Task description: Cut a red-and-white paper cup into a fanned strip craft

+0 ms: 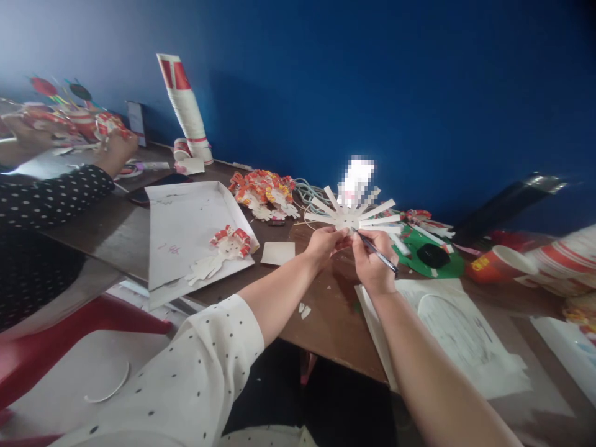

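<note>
Between my hands is a white paper cutout [347,220] with long strips fanning out from a round middle that bears small dark marks. My left hand [326,242] pinches its lower edge. In my right hand [376,264] is a dark pen [384,257], its tip at the cutout's middle. To the left, a finished-looking paper figure [230,242] with red and white curls lies on a white paper tray [186,214]. Behind it sits a pile of similar orange and red curled figures [265,189].
A tall stack of paper cups [186,112] leans by the blue wall. At right are a green sheet [440,251] with a black disc, a red cup [500,267] and marked papers [465,329]. A co-worker's hands [116,149] hold a red-white piece at far left. Paper scraps [304,310] lie near the table edge.
</note>
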